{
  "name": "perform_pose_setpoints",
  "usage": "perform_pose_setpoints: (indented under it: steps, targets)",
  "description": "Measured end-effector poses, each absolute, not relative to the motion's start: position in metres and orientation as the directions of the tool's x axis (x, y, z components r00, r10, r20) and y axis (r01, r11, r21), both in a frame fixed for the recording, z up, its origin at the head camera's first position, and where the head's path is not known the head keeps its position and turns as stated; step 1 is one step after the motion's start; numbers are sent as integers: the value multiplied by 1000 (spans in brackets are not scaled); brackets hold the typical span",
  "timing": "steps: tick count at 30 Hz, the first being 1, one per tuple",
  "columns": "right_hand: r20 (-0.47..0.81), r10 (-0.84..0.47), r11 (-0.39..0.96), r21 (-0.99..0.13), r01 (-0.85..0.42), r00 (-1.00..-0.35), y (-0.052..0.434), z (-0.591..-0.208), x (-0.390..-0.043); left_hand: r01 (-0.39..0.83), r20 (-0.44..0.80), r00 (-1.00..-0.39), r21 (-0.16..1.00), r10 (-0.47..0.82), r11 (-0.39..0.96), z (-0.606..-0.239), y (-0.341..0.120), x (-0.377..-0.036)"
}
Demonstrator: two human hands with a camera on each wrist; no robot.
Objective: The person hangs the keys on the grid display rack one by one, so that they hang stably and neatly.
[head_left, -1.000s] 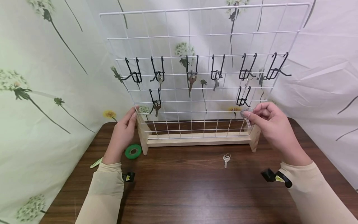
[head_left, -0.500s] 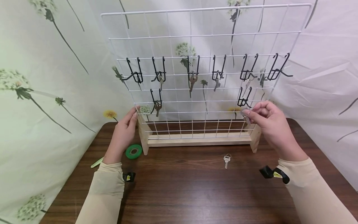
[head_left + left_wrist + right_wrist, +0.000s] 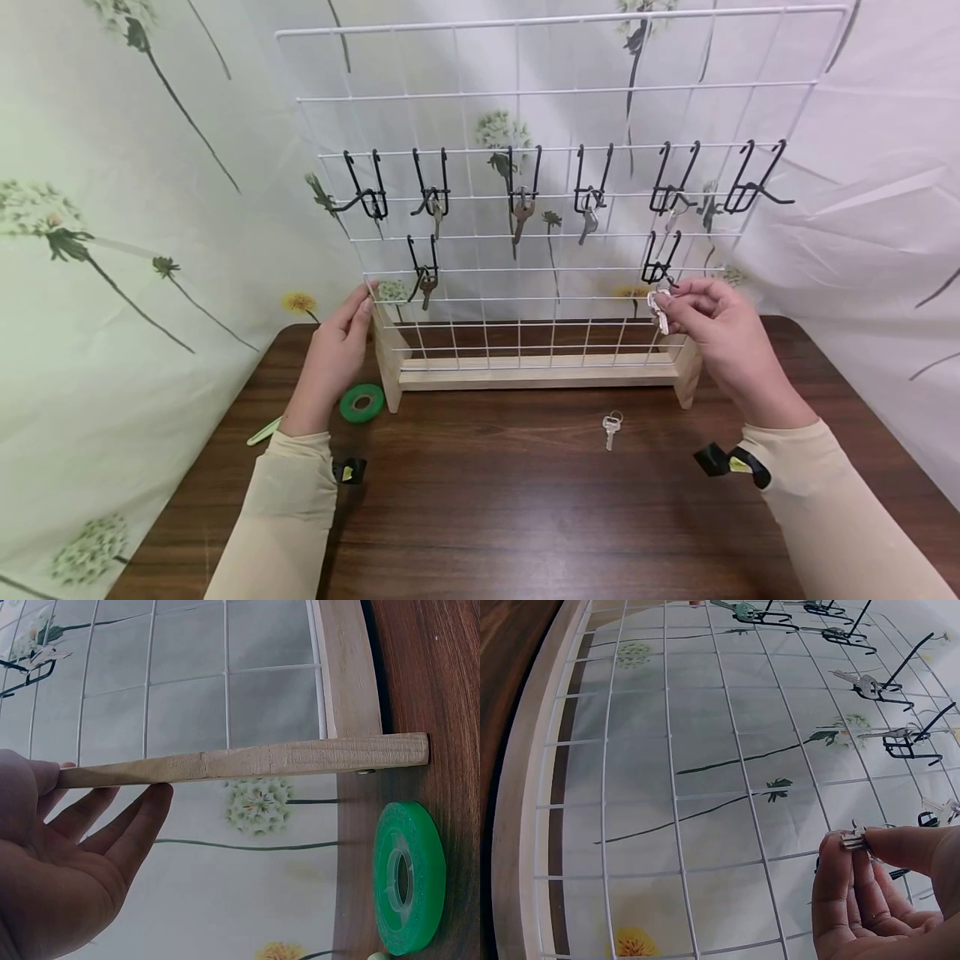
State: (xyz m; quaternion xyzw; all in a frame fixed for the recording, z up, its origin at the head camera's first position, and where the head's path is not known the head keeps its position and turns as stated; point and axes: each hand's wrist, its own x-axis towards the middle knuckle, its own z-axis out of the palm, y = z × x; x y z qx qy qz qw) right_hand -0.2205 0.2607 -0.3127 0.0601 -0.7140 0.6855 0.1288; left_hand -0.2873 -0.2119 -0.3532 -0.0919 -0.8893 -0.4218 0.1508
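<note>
Near the lower right black hook (image 3: 657,268) of a white wire grid (image 3: 517,298), my right hand (image 3: 718,342) pinches a silver key (image 3: 660,315) between thumb and fingertips. The key lies close under the hook's tip; whether its ring touches the hook I cannot tell. In the right wrist view, the key (image 3: 853,840) is seen end-on at the fingertips. My left hand (image 3: 337,354) grips the top of the stand's left wooden upright (image 3: 247,759), fingertips against its outer side. Another key (image 3: 611,429) with a ring lies on the table before the stand.
Several keys, among them a brown key (image 3: 522,218), hang from other black hooks. The upper far-right hook (image 3: 753,196) carries no key. Green tape (image 3: 362,403) lies beside the stand's left foot, and a pale green strip (image 3: 264,431) lies left of my wrist.
My right hand has shifted slightly left and turned the key, so its flat face now shows below the lower right hook. The left hand keeps its hold on the upright.
</note>
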Motion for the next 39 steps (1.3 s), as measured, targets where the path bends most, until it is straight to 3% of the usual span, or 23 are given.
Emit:
perform_pose_setpoints:
  steps: [16, 35, 39]
  targets:
    - [274, 113, 165, -953, -253, -955, 259, -318, -228, 285, 345, -938, 717, 32, 637, -352, -211, -288]
    - [282, 93, 3, -959, -283, -955, 261, -331, -228, 280, 334, -942, 728, 34, 626, -354, -212, -288]
    - [188, 41, 144, -973, -181, -981, 264, -332, -228, 281, 338, -940, 725, 30, 629, -353, -212, -288]
